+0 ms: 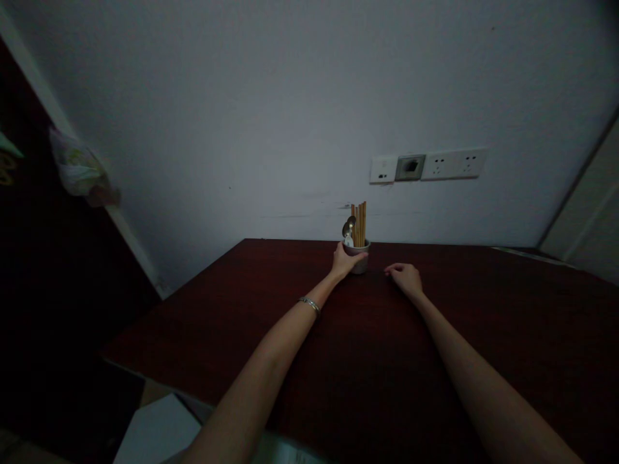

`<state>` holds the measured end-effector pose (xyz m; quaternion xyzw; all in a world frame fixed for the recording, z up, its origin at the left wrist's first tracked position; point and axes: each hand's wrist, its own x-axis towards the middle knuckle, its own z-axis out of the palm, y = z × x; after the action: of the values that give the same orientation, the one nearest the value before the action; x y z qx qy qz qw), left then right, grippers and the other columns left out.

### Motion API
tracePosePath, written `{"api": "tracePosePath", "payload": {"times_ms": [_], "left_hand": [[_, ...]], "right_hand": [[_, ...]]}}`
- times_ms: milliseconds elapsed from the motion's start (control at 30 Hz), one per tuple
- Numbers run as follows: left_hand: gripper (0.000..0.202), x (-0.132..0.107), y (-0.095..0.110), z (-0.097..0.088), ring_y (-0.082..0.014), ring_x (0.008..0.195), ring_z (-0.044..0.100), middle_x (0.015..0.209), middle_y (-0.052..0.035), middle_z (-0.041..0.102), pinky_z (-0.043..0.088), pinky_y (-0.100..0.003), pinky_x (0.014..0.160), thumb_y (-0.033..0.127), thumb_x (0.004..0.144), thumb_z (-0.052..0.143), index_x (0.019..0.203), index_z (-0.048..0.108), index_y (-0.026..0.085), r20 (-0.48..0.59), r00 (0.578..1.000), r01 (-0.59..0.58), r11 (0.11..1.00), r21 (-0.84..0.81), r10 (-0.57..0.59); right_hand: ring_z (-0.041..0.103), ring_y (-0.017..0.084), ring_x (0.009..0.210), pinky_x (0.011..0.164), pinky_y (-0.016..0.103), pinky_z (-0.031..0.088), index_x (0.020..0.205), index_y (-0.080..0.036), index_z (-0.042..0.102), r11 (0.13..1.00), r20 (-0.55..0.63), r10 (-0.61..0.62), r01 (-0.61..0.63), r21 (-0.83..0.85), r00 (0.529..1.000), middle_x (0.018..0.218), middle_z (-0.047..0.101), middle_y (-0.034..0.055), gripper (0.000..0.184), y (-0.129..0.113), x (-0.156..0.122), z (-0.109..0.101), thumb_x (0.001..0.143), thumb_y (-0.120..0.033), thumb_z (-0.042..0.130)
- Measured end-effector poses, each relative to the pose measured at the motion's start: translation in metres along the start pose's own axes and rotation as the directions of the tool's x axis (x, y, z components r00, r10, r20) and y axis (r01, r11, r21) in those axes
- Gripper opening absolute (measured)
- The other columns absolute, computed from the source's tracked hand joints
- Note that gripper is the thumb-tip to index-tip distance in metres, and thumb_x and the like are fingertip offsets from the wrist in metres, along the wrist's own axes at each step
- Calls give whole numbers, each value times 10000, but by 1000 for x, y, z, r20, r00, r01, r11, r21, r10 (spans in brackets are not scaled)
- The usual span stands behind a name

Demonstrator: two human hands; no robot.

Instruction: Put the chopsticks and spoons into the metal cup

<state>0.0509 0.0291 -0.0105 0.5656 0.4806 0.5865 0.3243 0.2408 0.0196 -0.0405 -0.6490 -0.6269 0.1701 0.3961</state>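
Observation:
My left hand (345,261) is wrapped round a small grey cup (360,260) that stands near the far edge of the dark red-brown table (242,309). Several wooden chopsticks (360,223) and a metal spoon (348,227) stick up out of the cup. A bracelet sits on my left wrist. My right hand (405,277) rests on the table just right of the cup, fingers curled loosely, holding nothing and not touching the cup.
A white wall rises behind the table with a row of sockets and a switch plate (428,165). A plastic bag (77,169) hangs at the left beside a dark doorway. The table's near left corner lies above a pale floor.

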Motion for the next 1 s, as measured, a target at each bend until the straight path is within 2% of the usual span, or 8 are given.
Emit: {"api": "tracePosePath", "payload": {"times_ms": [100,300,467,600,667,767,867,1000], "left_hand": [[765,3,-1,-2,-242,1073,480,1153,-150,526,349,-351,907,380,467,784,1132,477,156,-2,999,-49,998,42,49],[724,4,-2,-2,-225,978,533,1084,-145,565,389,-346,849,399,468,778,1086,497,148,3,997,-71,995,66,71],[718,5,-4,0,-223,1021,518,1125,-139,551,365,-349,891,340,495,779,1122,479,164,-30,998,-64,998,12,64],[713,8,-2,-11,-227,1057,500,1161,-140,532,353,-348,911,328,520,768,1146,463,172,-89,994,-56,998,15,57],[719,12,0,-23,-222,1056,501,1167,-139,529,358,-341,909,335,525,764,1151,453,169,-132,988,-73,997,33,77],[712,22,4,-53,-205,1026,521,1141,-132,544,376,-327,889,354,530,757,1143,448,163,-192,975,-93,992,91,109],[709,31,7,-94,-191,993,539,1112,-125,558,397,-315,862,366,536,749,1140,440,160,-262,958,-74,983,168,117],[663,35,10,-158,-171,985,547,1115,-112,558,415,-279,837,368,589,714,1146,423,158,-357,926,-27,965,261,123]], "right_hand": [[585,155,625,530,221,383,709,-217,701,1000,-6,-14,14,-9,1000,689,684,22,257,1,0,1,660,-225,449],[588,156,624,543,221,387,701,-223,708,999,-30,-30,29,-21,999,676,679,30,247,5,3,4,651,-221,466],[586,160,628,525,223,379,717,-235,705,999,-5,-13,13,-39,1000,698,680,26,248,5,4,4,645,-231,468],[583,157,612,516,224,376,711,-226,702,999,16,-22,23,-40,1000,698,679,26,246,6,5,4,644,-226,465],[581,158,603,512,226,375,705,-226,700,999,16,-16,17,-46,1000,687,676,22,243,5,5,4,647,-226,464],[580,162,600,503,231,372,706,-230,703,998,15,7,-6,-56,1000,693,675,23,239,4,5,3,641,-226,473],[581,162,596,502,233,372,701,-228,704,999,20,4,-3,-52,1000,693,675,26,238,4,4,3,637,-224,475],[587,175,629,513,239,377,714,-240,701,998,42,5,-2,-65,999,710,675,23,241,6,5,3,645,-239,470]]}}
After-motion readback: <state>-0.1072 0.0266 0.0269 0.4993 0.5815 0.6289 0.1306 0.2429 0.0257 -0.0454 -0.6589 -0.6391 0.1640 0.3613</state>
